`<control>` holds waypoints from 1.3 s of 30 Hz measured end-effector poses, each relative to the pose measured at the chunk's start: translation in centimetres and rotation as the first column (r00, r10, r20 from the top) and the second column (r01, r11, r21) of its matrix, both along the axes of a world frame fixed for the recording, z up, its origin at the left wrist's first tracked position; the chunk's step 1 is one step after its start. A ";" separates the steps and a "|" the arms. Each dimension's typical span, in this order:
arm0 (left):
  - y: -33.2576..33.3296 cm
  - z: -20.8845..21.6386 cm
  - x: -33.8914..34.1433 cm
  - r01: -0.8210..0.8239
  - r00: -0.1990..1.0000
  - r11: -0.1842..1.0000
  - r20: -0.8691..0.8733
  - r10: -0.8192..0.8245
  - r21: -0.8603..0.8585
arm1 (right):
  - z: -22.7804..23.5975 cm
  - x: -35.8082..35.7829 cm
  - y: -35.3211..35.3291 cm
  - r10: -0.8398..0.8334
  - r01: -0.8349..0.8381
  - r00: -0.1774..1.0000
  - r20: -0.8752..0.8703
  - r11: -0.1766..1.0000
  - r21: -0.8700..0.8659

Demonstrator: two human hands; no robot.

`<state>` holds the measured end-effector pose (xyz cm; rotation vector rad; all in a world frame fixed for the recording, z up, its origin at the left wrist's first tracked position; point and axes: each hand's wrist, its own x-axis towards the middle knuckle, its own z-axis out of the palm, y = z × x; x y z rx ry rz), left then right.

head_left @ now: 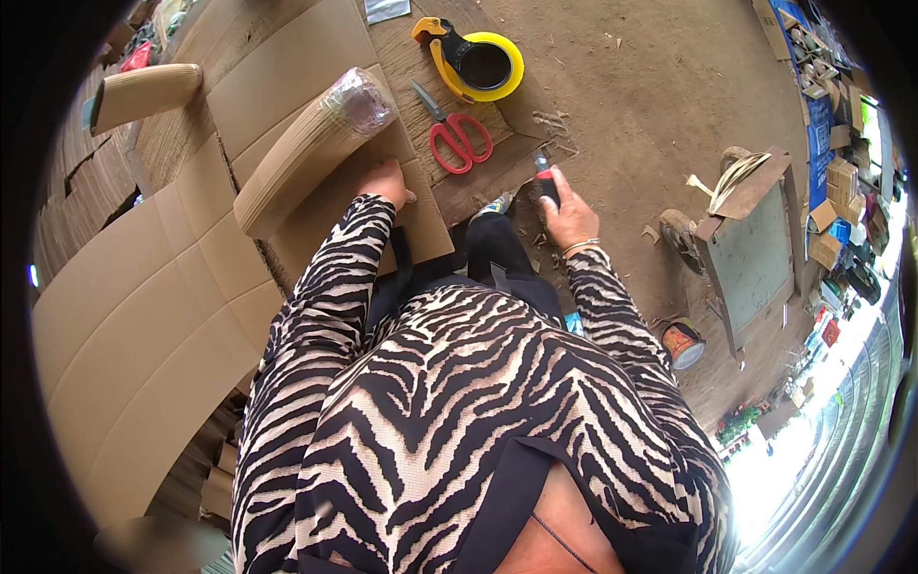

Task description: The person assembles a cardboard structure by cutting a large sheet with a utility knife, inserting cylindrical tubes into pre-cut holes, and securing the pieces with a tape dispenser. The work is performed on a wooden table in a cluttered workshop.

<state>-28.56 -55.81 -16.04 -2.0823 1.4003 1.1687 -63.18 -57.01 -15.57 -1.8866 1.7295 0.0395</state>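
Note:
My left hand point(384, 182) rests on a flat cardboard sheet point(426, 215), just beside a curved, ribbed cardboard roll point(296, 163) whose far end is wrapped in clear plastic. The thumb points right; the other fingers are mostly hidden, so their grip cannot be read. In my right hand point(571, 218) is a utility knife point(547, 184) with a black and red handle, its metal tip pointing away from me. Red-handled scissors point(459, 141) lie on the wooden boards ahead, with a yellow roll of tape in a dispenser point(478, 67) beyond them.
Large creased cardboard sheets point(143, 316) spread over the left side. Another ribbed cardboard roll point(148, 96) lies at the far left. On the dirt floor at right stand a metal-topped wooden stand point(751, 253) and a small bucket point(683, 344). Boxes point(841, 187) line the right edge.

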 end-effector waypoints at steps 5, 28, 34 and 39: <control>0.0 -0.1 -0.2 0.015 1.000 1.000 0.028 -0.015 0.004 | 0.0 -1.2 -1.2 -0.121 0.112 0.990 -0.071 0.987 -0.115; -0.3 -0.2 -0.1 0.032 0.999 0.999 0.008 -0.033 0.030 | -1.5 -4.5 -4.3 0.285 -0.345 0.937 -0.203 0.849 -0.399; -0.2 -0.4 -0.1 0.022 0.999 0.999 0.038 -0.024 0.036 | -1.0 -3.9 -4.4 0.395 -0.461 0.885 -0.246 0.814 -0.354; -0.5 -0.1 -0.3 0.030 0.998 0.999 0.050 -0.032 0.043 | -1.2 -3.9 -4.1 0.311 -0.374 0.925 -0.219 0.847 -0.377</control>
